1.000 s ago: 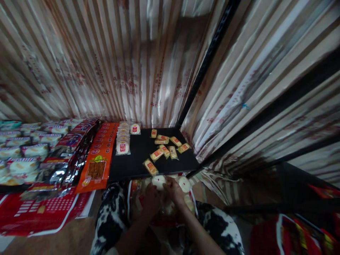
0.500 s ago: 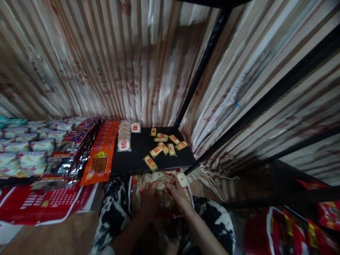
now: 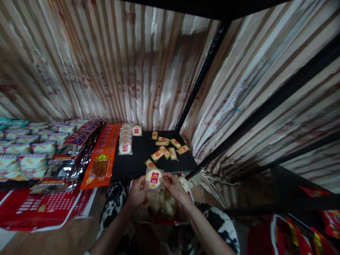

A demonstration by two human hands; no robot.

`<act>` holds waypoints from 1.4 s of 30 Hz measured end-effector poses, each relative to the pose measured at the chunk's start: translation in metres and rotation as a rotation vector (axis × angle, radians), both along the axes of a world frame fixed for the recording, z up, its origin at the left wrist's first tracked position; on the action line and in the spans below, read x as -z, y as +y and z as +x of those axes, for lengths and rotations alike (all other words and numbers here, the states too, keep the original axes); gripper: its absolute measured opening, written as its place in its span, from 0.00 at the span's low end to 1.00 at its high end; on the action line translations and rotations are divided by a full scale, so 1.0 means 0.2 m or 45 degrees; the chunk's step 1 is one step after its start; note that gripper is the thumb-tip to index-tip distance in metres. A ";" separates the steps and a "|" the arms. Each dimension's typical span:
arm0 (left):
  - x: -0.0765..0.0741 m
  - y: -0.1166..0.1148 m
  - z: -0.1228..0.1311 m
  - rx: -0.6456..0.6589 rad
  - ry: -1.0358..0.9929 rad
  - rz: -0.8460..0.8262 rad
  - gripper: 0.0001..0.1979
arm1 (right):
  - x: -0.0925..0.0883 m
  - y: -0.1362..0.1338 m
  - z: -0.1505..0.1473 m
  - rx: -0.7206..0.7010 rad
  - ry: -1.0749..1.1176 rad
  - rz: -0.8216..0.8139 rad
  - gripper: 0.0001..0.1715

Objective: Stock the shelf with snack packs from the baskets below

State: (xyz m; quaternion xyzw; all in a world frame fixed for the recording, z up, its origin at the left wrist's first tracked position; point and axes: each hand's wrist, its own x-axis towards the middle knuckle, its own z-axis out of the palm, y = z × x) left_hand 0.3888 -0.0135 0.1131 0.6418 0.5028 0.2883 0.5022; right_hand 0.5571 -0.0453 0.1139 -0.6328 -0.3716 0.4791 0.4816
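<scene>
Between my two hands is a round white wrapped cake (image 3: pixel 153 179) with a red and yellow label facing up. My left hand (image 3: pixel 138 190) pinches its left edge, and my right hand (image 3: pixel 172 185) grips the right edge. Beneath them sits a basket (image 3: pixel 177 223) of more wrapped cakes, partly hidden by my hands and arms. On the black shelf (image 3: pixel 132 164) just beyond, a row of round white cakes (image 3: pixel 125 141) lies overlapped at the left, with one single round cake (image 3: pixel 137 130) beside its far end. Several small yellow wrapped pastries (image 3: pixel 165 153) lie scattered to the right.
Left of the round cakes are an orange snack packet (image 3: pixel 101 156), dark shiny packets (image 3: pixel 71 148) and rows of white wrapped snacks (image 3: pixel 33 159). A red bag (image 3: pixel 45 209) hangs below them. Black shelf posts (image 3: pixel 204 74) stand before striped curtains (image 3: pixel 138 63). Red packages (image 3: pixel 292 233) sit lower right.
Both hands have come up out of the basket with one round white cake, now held label-up near the shelf's front edge. The view has tipped slightly upward.
</scene>
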 end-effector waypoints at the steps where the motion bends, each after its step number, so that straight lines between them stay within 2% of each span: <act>1: -0.02 0.02 -0.01 0.009 -0.008 -0.011 0.19 | 0.00 0.02 0.00 -0.032 -0.043 0.009 0.21; 3: -0.05 0.06 -0.04 0.038 -0.026 -0.036 0.20 | -0.01 0.06 0.01 -0.068 -0.221 -0.001 0.23; 5: -0.08 0.11 -0.06 0.095 -0.022 -0.053 0.20 | -0.05 0.08 0.01 -0.072 -0.554 0.055 0.28; 7: -0.12 0.16 -0.08 0.181 0.044 -0.008 0.18 | -0.11 0.11 0.01 -0.132 -0.937 0.229 0.32; 10: -0.21 0.25 -0.12 0.366 0.254 0.175 0.15 | -0.20 0.15 -0.01 -0.399 -1.291 0.508 0.33; 13: -0.33 0.33 -0.15 0.587 0.488 0.359 0.14 | -0.26 0.20 -0.05 -0.648 -1.420 0.648 0.32; 16: -0.43 0.41 -0.16 0.718 0.677 0.458 0.13 | -0.31 0.26 -0.09 -0.785 -1.489 0.652 0.28; 19: -0.49 0.49 -0.15 0.670 0.804 0.504 0.13 | -0.35 0.35 -0.11 -0.823 -1.487 0.562 0.19; 21: -0.50 0.53 -0.14 0.494 0.792 0.567 0.14 | -0.34 0.43 -0.10 -0.739 -1.395 0.508 0.16; 23: -0.48 0.57 -0.11 0.202 0.706 0.676 0.16 | -0.31 0.54 -0.08 -0.562 -1.181 0.426 0.13; 25: -0.44 0.59 -0.07 -0.118 0.625 0.791 0.17 | -0.25 0.67 -0.05 -0.369 -0.849 0.297 0.12; 27: -0.37 0.61 -0.03 -0.320 0.585 0.850 0.17 | -0.18 0.80 -0.02 -0.211 -0.534 0.209 0.15; 30: -0.24 0.63 0.04 -0.288 0.503 0.741 0.18 | -0.08 0.96 0.00 -0.057 -0.279 0.116 0.15; 33: -0.14 0.68 0.12 -0.210 0.432 0.514 0.22 | 0.01 1.09 -0.03 0.035 -0.297 0.044 0.12; 38: -0.06 0.81 0.21 -0.225 0.286 0.294 0.24 | 0.14 1.27 -0.08 0.090 -0.483 -0.014 0.12; 42: -0.01 0.92 0.26 -0.271 0.166 0.162 0.25 | 0.18 1.38 -0.08 0.106 -0.563 -0.002 0.12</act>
